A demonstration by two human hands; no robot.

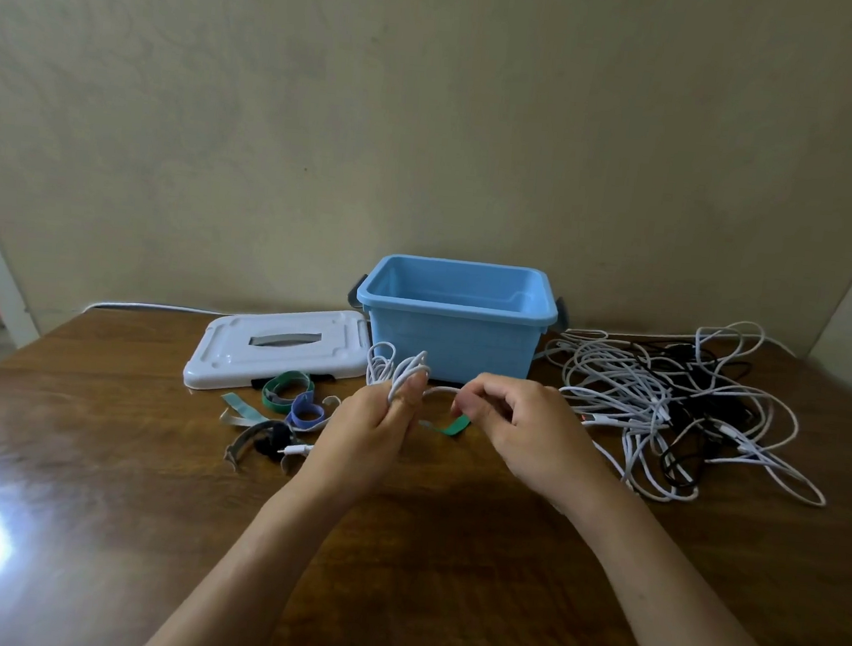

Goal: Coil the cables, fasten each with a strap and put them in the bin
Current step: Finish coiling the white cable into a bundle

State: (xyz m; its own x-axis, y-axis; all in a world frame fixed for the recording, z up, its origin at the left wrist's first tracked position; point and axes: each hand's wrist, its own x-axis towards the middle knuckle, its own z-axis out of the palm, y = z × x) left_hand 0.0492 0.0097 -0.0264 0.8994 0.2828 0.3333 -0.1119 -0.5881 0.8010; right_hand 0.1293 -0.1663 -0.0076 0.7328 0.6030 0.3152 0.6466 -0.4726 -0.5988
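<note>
My left hand (373, 431) grips a coiled white cable (399, 369), its loops sticking up above my thumb. My right hand (517, 434) pinches the same cable's strand together with a green strap (456, 427) that hangs below my fingers. Both hands hover just in front of the open blue bin (452, 317). A tangle of white and black cables (679, 412) lies on the table to the right of the bin. Several loose straps (288, 403), green, blue and grey, lie to the left of my left hand.
The bin's white lid (277, 348) lies flat left of the bin. The wooden table (419, 554) runs to the wall behind. A white cable plug (297, 449) rests among the straps. A bright glare sits at the front left.
</note>
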